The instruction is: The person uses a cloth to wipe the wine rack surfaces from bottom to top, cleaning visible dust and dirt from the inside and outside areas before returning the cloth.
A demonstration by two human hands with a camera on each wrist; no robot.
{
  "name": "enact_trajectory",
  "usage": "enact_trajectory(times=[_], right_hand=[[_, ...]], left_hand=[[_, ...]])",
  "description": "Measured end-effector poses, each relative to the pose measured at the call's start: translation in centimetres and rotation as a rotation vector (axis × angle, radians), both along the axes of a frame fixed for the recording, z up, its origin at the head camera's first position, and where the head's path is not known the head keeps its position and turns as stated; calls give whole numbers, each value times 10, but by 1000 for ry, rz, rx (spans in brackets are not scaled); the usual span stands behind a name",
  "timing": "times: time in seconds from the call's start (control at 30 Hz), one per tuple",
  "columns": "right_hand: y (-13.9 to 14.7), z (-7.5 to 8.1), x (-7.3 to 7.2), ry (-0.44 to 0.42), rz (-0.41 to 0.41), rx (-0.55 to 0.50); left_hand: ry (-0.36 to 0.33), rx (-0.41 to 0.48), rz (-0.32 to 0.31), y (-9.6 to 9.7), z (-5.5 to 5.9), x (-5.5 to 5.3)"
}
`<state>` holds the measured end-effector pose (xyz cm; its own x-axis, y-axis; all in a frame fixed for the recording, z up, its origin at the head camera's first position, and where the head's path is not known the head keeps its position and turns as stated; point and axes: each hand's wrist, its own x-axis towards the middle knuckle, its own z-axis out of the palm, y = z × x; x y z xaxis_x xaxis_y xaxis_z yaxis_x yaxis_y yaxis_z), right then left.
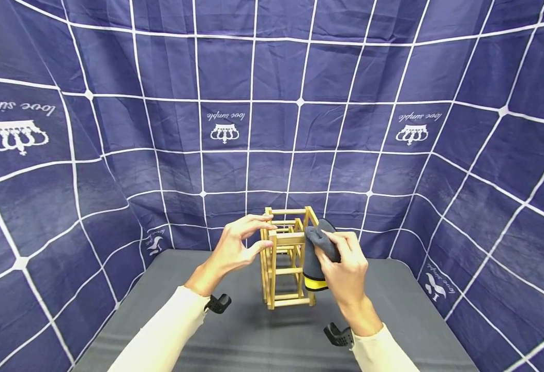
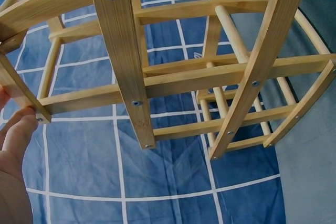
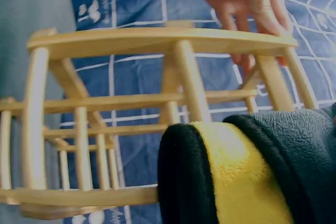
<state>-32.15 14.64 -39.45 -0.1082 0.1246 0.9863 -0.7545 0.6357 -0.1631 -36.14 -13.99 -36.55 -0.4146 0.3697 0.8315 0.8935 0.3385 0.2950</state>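
A light wooden rack (image 1: 292,238) with slatted shelves and round rungs stands upright in the head view. At its upper left corner my left hand (image 1: 237,245) holds the frame, thumb on the near side and fingers on the far side. The left wrist view catches the fingertips (image 2: 23,121) against the end of a wooden bar (image 2: 81,99). My right hand (image 1: 348,263) grips a folded dark grey cloth (image 1: 314,253) with a yellow, black-edged band, against the rack's right side. In the right wrist view the cloth (image 3: 241,171) covers part of the rack's rungs.
The rack is on a grey surface (image 1: 160,310). Behind it and on both sides hangs a blue curtain (image 1: 272,129) with white grid lines. Black bands with brackets (image 1: 339,336) sit at both wrists, below the cream sleeves (image 1: 165,330).
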Motion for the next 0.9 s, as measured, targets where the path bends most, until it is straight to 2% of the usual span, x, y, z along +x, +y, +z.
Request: enact_trajectory(times=[0.07,0.27,0.37,0.5,0.63,0.73,0.83,0.9], right_hand=[[1,-10,2,-28,-5,-3],[4,-54,12,-153,-1,45],[5,-68,16,-187,-2,36],[1,-72,17,-172,17,11],[-12,-72,21,-84,85,10],[-30,-71,23,-48,159,56],[-51,-68,22,-77,203,138],[-62,-65,18,-94,199,173]], left_hand=[[-5,-1,5,0,1,0],[-26,20,9,-1,0,2],[-32,17,7,-2,-1,2],[-55,32,-23,-2,-2,2],[-108,38,-58,-3,-5,1],[-136,32,-59,-3,-4,1],[-152,33,-55,-4,-1,3],[-155,32,-56,-3,2,4]])
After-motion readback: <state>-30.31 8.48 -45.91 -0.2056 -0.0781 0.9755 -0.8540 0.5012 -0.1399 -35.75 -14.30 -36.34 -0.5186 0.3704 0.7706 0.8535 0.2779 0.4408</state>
